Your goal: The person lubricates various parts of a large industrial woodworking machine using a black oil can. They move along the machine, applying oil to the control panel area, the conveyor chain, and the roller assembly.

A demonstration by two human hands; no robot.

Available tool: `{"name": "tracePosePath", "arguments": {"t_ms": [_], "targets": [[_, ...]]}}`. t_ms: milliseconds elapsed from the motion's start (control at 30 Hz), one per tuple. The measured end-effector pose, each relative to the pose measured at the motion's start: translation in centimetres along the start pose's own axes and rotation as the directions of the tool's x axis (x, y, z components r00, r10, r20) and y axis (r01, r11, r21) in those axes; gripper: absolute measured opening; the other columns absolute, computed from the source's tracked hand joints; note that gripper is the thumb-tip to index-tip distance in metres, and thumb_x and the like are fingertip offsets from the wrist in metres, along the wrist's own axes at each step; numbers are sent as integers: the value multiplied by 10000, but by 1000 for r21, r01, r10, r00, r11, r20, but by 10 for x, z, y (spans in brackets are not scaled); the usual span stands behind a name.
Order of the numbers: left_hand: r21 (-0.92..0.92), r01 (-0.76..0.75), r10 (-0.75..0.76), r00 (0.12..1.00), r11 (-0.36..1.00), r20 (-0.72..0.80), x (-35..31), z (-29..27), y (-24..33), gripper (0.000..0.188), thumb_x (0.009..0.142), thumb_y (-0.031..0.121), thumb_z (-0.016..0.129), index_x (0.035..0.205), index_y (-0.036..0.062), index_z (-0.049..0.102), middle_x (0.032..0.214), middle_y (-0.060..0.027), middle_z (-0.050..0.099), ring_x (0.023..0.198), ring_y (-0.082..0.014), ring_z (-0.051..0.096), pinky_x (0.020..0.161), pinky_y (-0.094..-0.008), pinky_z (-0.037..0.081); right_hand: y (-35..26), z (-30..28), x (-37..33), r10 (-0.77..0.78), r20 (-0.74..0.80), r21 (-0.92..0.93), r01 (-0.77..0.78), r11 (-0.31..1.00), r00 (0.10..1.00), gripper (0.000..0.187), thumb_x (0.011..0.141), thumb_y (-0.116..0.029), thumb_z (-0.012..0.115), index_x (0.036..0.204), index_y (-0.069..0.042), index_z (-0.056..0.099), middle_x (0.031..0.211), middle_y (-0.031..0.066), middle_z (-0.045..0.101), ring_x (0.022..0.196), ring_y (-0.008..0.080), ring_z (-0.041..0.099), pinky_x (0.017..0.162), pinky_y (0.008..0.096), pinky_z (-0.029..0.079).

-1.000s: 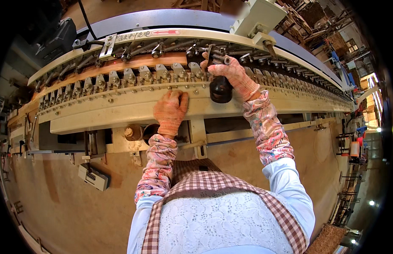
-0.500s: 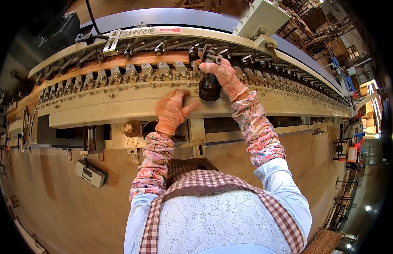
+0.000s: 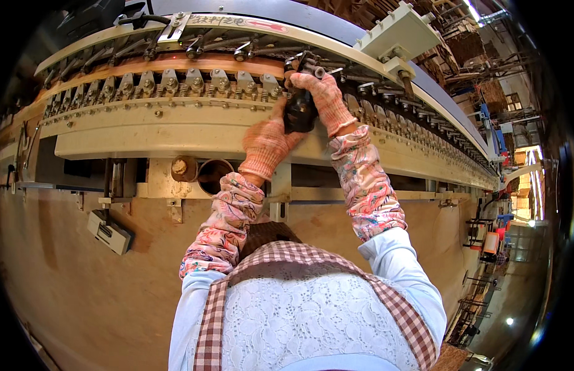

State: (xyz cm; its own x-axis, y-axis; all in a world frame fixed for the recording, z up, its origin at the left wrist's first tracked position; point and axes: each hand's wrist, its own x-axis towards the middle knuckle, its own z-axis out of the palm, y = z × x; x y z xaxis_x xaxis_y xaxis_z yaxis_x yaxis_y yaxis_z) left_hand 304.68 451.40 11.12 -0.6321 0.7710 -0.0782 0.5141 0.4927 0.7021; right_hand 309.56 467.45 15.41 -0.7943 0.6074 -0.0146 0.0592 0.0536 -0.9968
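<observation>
A black rounded device with a metal-fitted head [image 3: 300, 111] is over the row of spring-mounted brackets [image 3: 194, 81] on a long cream machine [image 3: 169, 139]. My right hand [image 3: 325, 102], in a pinkish knit glove, is wrapped around the device's upper right side, near the metal fittings. From the left, my gloved left hand [image 3: 269, 143] presses against its lower left side, fingers pointing up along it; the thumb is partly hidden. What the device's far end touches is hidden. A reddish-brown wooden strip [image 3: 237, 63] runs behind the brackets.
Behind the strip lies a row of metal arms under a cream rail [image 3: 336, 51]. A pale box-shaped unit [image 3: 398, 31] stands at the back right. Two round cups [image 3: 216, 176] sit below the machine's front edge. A grey-white foot pedal [image 3: 111, 234] hangs at lower left.
My left hand has moved up and right from the machine's front face onto the black device. The right hand keeps its grip. The whole view has shifted a little.
</observation>
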Motion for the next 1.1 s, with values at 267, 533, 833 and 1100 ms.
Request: {"name": "tracePosePath", "arguments": {"t_ms": [267,533,833,1100], "targets": [[-246,-115,88,989,962,-116,1,15,-29,677,801,374,751,1403,208,489,908,-167,720,863,-391,701,746,-522,544,-27,37,-21,-92,-34,-29,91,995,995,391,828,-334,761,1116,-72,720,994,-5,690,885,132,605,837,309,483],[-223,-72,80,996,972,26,-4,-4,-10,971,683,609,818,1457,149,454,1016,-169,741,934,-367,719,819,-457,566,23,-13,5,-78,14,92,76,993,997,292,910,-226,736,1083,8,708,1060,91,750,976,169,712,913,300,557],[-136,-52,58,997,989,42,-5,-6,-5,934,651,641,828,1379,146,516,1001,-155,738,927,-375,714,800,-466,563,-14,8,-15,-21,-9,-3,21,1000,1000,287,868,-285,761,1027,-50,722,964,5,713,878,113,651,844,271,510],[-51,-93,93,996,994,-3,-10,-2,-1,955,684,671,794,1396,119,477,903,-179,731,839,-379,718,723,-469,566,16,-18,-9,-49,-5,101,50,994,999,344,917,-257,729,1158,-15,686,1100,53,728,1018,158,687,948,298,525]]}}
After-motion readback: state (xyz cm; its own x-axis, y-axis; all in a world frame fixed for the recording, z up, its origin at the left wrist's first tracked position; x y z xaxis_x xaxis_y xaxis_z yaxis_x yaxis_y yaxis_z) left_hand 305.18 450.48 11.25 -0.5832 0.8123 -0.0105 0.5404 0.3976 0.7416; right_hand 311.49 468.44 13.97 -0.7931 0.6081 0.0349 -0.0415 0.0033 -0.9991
